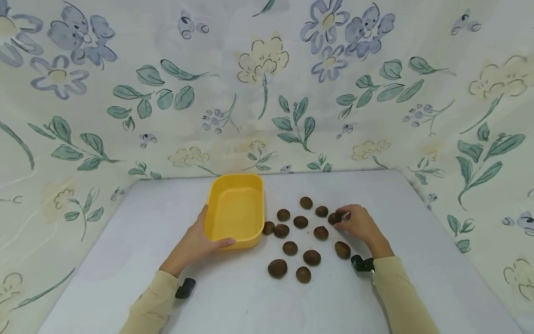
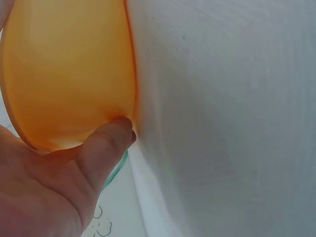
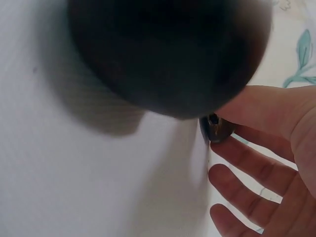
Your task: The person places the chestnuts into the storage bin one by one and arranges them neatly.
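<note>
At the corner of a yellow plastic tub (image 1: pixel 235 211), my left hand (image 1: pixel 196 241) holds its wall, with the thumb along the near side and the fingers at the left side. The left wrist view shows the thumb (image 2: pixel 106 148) pressed to the tub's outer wall. My right hand (image 1: pixel 359 225) pinches a small brown round fruit (image 1: pixel 334 218) between thumb and fingers, at the table. In the right wrist view that fruit (image 3: pixel 219 129) is partly hidden behind the thumb, while a nearer dark round fruit (image 3: pixel 168 54) fills the top, blurred.
Several brown round fruits lie scattered right of the tub, among them a larger one (image 1: pixel 277 268) at the front and another (image 1: pixel 269 228) against the tub's wall. The white table (image 1: pixel 233 297) meets a flower-patterned cloth (image 1: pixel 267 125) behind and at the sides.
</note>
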Available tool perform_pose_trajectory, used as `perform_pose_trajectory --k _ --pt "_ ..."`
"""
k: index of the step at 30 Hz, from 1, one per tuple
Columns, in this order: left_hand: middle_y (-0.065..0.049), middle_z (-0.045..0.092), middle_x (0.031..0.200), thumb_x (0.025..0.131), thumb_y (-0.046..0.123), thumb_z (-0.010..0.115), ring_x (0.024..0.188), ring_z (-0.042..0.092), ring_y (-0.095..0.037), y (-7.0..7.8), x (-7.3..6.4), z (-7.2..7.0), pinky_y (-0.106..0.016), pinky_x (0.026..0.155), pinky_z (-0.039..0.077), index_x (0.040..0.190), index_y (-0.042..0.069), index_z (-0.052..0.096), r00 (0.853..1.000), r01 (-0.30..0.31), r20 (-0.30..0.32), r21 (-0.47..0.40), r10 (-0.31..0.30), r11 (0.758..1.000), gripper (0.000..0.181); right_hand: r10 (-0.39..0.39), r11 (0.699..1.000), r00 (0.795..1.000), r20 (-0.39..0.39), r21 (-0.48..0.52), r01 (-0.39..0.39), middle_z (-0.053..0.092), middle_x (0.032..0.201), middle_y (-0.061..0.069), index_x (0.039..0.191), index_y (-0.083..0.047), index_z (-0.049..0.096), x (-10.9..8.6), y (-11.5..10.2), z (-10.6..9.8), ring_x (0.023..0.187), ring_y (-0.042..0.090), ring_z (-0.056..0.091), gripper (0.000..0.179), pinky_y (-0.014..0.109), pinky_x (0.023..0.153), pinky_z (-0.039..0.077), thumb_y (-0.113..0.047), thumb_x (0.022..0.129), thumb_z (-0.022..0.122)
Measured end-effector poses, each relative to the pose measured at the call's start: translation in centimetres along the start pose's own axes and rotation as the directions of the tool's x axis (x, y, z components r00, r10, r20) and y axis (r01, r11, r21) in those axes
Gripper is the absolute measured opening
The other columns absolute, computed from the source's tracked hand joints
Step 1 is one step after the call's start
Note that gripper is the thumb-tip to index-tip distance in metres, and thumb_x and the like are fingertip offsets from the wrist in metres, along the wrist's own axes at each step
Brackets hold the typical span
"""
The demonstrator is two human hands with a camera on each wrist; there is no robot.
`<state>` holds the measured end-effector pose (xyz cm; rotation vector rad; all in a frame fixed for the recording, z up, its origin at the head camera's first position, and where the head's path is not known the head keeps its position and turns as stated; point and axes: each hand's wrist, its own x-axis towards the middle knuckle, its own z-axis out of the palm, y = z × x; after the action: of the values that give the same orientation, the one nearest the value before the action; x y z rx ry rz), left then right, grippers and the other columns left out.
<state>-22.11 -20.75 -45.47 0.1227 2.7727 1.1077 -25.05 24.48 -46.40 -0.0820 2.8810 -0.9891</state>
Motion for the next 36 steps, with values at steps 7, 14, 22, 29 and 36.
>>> perform_pose_trajectory --k 7,14,22,29,36 --pt "-0.02 0.039 0.162 0.074 0.066 0.085 0.133 0.052 -0.034 -0.14 0.03 0.15 -0.059 0.115 0.043 0.166 0.015 -0.012 1.0 -0.001 0.009 -0.041 0.001 0.999 0.143 -0.015 1.0 1.0 -0.007 0.0 0.015 0.068 0.125 0.02 0.128 0.0 0.068 -0.16 0.01 0.25 0.113 0.036 0.062 0.047 0.049 0.095 0.055 -0.02 0.088 0.08" --pt "-0.028 0.035 0.163 0.077 0.069 0.081 0.135 0.051 -0.038 0.01 -0.07 -0.01 -0.061 0.116 0.042 0.165 0.011 -0.015 0.999 0.028 0.032 0.004 -0.029 1.0 0.142 -0.027 1.0 1.0 -0.01 0.007 0.027 0.069 0.124 0.021 0.127 0.001 0.069 -0.14 -0.11 0.36 0.111 0.034 0.064 0.045 0.049 0.093 0.056 -0.019 0.089 0.081" --pt "-0.027 0.036 0.163 0.077 0.069 0.08 0.134 0.052 -0.038 -0.05 -0.09 -0.12 -0.061 0.116 0.043 0.165 0.011 -0.016 0.999 0.025 0.037 0.009 -0.025 1.0 0.142 -0.049 0.999 0.999 -0.015 -0.005 0.049 0.072 0.115 0.017 0.121 0.001 0.071 0.15 0.03 0.37 0.104 0.03 0.063 0.04 0.047 0.091 0.055 -0.019 0.088 0.08" --pt "-0.025 0.036 0.164 0.076 0.069 0.081 0.136 0.051 -0.038 -0.31 0.02 -0.16 -0.061 0.117 0.042 0.165 0.013 -0.016 0.999 0.019 0.038 -0.005 -0.019 1.0 0.143 -0.066 0.997 0.997 -0.042 0.035 0.067 0.073 0.115 0.015 0.121 -0.001 0.073 -0.07 -0.21 -0.16 0.104 0.03 0.062 0.041 0.041 0.086 0.054 -0.024 0.088 0.08" --pt "-0.021 0.043 0.159 0.077 0.066 0.082 0.13 0.054 -0.034 -0.43 0.1 -0.14 -0.059 0.114 0.044 0.166 0.015 -0.015 0.999 0.003 0.036 -0.022 -0.002 1.0 0.141 -0.101 0.991 0.993 -0.066 0.08 0.107 0.071 0.116 0.017 0.124 -0.001 0.072 -0.41 -0.81 -0.34 0.104 0.029 0.061 0.044 0.033 0.08 0.05 -0.027 0.089 0.08"
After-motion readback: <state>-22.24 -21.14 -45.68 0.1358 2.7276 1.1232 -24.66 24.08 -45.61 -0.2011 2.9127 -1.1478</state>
